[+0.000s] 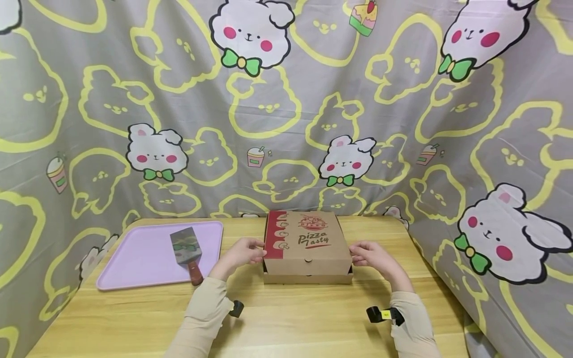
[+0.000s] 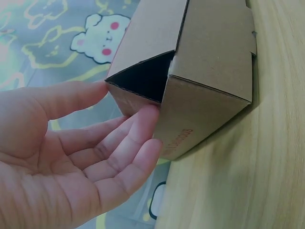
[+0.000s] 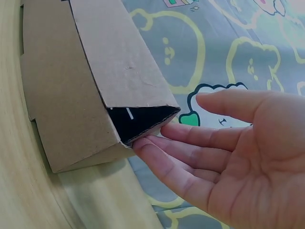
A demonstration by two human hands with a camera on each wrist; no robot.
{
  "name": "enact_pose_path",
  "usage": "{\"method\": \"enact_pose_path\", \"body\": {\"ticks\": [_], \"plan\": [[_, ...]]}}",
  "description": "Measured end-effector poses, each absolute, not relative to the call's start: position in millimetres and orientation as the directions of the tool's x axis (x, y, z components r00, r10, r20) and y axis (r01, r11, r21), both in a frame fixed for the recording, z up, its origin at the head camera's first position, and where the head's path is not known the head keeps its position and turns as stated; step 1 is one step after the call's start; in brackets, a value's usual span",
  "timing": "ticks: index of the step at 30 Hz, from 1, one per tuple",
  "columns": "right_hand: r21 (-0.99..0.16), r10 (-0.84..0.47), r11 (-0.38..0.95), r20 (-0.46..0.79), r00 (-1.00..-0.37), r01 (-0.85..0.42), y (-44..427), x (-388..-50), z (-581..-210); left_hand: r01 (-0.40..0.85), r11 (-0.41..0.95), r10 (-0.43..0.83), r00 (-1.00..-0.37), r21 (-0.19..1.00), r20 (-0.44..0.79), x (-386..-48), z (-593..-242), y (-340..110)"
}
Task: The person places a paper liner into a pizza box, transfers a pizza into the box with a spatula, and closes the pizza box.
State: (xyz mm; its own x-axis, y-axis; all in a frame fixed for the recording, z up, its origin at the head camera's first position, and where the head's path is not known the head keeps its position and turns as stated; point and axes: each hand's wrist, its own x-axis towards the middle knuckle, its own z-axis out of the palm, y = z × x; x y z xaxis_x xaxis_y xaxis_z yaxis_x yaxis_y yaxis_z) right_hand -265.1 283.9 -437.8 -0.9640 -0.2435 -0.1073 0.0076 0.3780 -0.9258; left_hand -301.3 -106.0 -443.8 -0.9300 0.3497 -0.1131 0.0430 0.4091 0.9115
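A brown cardboard pizza box (image 1: 329, 248) with a red printed strip sits on the wooden table between both hands. Its lid (image 2: 151, 36) stands slightly raised along the front, and a dark gap shows at each front corner. At the box's left side, my left hand (image 1: 239, 254) touches the lid's front corner with the thumb, its loosely bent fingers against the side flap. On the other side my right hand (image 1: 372, 254) has its fingertips (image 3: 143, 143) against the lid's lower side edge, the thumb held apart. The inside of the box is mostly hidden.
A lilac tray (image 1: 139, 258) lies at the table's left. On it rests a metal spatula (image 1: 185, 246), its wooden handle reaching over the near rim. A grey curtain (image 1: 277, 164) with cartoon prints closes in the back and sides of the table (image 1: 304, 318).
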Motion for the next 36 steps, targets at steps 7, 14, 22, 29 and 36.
{"method": "enact_pose_path", "body": {"ticks": [7, 14, 22, 29, 36], "plan": [[-0.913, -0.262, 0.407, -0.105, -0.959, -0.012, 282.5, -263.2, -438.3, 0.034, 0.411, 0.348, -0.929, 0.911, -0.123, -300.6, -446.1, -107.7], [-0.905, -0.251, 0.426, -0.112, -0.962, -0.006, 282.6, -262.6, -436.6, 0.029, 0.409, 0.349, -0.929, 0.912, -0.127, -300.2, -445.9, -108.0], [-0.903, -0.252, 0.429, -0.117, -0.961, -0.003, 284.8, -261.7, -428.2, -0.002, 0.393, 0.302, -0.944, 0.919, -0.132, -296.1, -440.4, -107.3], [-0.895, -0.220, 0.446, -0.083, -0.972, -0.025, 287.2, -256.0, -419.1, 0.031, 0.401, 0.240, -0.968, 0.915, -0.073, -287.9, -435.1, -108.9], [-0.864, -0.170, 0.496, 0.001, -0.985, -0.086, 290.5, -246.6, -425.3, 0.093, 0.436, 0.228, -0.974, 0.895, -0.010, -273.2, -435.6, -110.4]]}}
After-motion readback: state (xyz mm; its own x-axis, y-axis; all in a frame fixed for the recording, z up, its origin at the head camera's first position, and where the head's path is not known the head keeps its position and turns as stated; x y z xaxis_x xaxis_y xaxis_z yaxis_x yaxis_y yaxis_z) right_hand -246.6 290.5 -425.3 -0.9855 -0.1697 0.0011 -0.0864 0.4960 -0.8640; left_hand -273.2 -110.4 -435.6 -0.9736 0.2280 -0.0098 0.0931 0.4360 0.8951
